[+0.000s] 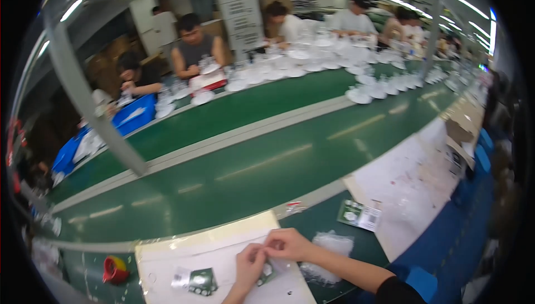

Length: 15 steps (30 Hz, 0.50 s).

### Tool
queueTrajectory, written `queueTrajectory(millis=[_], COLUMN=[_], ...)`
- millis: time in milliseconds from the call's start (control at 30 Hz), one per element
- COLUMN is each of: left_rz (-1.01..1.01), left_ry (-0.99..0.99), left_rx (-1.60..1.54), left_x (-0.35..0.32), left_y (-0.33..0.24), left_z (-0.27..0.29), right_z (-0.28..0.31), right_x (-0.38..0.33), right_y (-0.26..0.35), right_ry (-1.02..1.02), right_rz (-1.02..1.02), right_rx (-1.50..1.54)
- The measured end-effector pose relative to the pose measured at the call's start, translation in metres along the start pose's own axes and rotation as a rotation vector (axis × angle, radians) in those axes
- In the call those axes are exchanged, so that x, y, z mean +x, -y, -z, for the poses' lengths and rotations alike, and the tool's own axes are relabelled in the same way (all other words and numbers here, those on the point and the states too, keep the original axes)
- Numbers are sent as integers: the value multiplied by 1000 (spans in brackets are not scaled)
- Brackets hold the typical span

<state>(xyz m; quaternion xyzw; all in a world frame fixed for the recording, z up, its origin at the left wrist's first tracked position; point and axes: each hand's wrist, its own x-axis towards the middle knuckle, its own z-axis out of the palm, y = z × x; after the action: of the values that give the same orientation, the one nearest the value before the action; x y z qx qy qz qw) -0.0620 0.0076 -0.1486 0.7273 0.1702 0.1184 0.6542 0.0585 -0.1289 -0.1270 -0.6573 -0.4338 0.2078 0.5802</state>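
Note:
My left hand [251,262] and my right hand [288,244] meet over a white board [223,240] on the near bench. Their fingertips are pinched together, and whatever sits between them is too small and blurred to make out. Just below the fingers shows a green-and-white printed card [266,275]; whether the fingers grip it is unclear. More green-and-white cards [202,281] lie on the board, left of my left hand. Beneath my right forearm is a heap of clear plastic bags [330,249].
A red-and-yellow tape roll [115,270] sits at left. Another green-and-white card [359,215] lies right, beside a stained white sheet [407,175]. Beyond runs a green conveyor belt [251,164]. Across it people work near blue bins [134,115] and rows of clear-and-white items [312,56]. A grey post [95,92] stands left.

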Motion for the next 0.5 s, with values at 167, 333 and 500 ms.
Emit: queueTrajectory(millis=[167, 333, 500], left_rz=[-54, -83, -35], left_ry=[-16, -9, 37], left_rx=[-49, -78, -84], left_x=[2, 2, -3], left_y=[5, 3, -10], left_z=[-4, -5, -5], right_z=[3, 1, 1], right_x=[-3, -3, -5], right_y=[7, 7, 5], right_ry=[-12, -18, -15], right_rz=[-5, -37, -36], right_rx=[35, 35, 45])
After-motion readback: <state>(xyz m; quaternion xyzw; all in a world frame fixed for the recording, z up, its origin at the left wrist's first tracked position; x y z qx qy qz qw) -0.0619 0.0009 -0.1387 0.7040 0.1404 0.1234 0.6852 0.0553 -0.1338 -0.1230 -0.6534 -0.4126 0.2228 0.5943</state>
